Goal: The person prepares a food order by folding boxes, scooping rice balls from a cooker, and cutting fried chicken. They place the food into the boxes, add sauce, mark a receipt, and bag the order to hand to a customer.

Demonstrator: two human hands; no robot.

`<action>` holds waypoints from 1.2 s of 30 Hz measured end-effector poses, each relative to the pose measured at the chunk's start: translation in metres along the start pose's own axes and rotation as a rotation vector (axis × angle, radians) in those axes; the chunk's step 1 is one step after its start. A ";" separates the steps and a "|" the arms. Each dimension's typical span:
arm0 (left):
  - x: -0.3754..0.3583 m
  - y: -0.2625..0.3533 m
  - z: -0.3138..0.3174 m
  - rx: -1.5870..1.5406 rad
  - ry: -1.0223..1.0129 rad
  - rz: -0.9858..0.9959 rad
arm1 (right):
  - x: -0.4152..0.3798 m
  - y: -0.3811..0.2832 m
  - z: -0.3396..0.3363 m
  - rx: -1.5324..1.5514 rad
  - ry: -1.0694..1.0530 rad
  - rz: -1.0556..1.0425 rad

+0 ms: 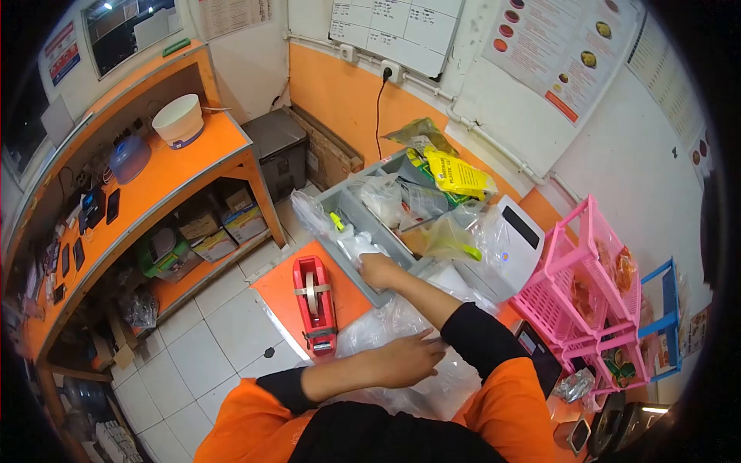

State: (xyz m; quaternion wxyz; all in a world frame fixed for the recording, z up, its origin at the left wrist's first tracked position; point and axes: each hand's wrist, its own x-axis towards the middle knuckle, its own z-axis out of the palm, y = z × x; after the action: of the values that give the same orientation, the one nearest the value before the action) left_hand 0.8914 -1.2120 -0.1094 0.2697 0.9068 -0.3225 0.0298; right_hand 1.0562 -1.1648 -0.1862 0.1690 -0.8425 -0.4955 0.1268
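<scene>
My right hand [378,272] reaches into the front compartment of a grey divided bin [384,299], against white plastic bags [355,244]. Its fingertips are mostly hidden, so their grip does not show. Below it, my left hand [413,360] hovers over or rests on a large sheet of clear plastic [370,333]; its fingers are stretched out and it holds nothing visible. Left of the bin, a red tape dispenser [323,309] with a tape roll stands on the orange tabletop [270,287].
Yellow plastic packaging [461,174] and loose bags fill the bin's rear sections. A white device [505,251] stands right of it, beside pink baskets [575,285]. A dark tablet [538,351] lies near my right arm. An orange counter [212,147] stands to the left.
</scene>
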 end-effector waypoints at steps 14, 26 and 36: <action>-0.070 -0.093 -0.108 0.073 0.545 -0.638 | -0.042 -0.017 -0.139 0.438 0.297 0.038; -0.030 -0.124 -0.081 0.202 0.390 -0.470 | -0.192 -0.019 -0.208 0.506 0.808 0.032; 0.035 -0.018 0.001 -0.024 0.033 0.020 | -0.366 -0.055 -0.137 0.319 0.393 0.234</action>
State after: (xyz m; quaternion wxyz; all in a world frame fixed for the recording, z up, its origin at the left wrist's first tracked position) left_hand 0.9296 -1.2208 -0.1107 0.2858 0.8995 -0.3276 0.0438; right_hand 0.8904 -1.4826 -0.0216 0.3767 -0.8651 -0.3265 0.0560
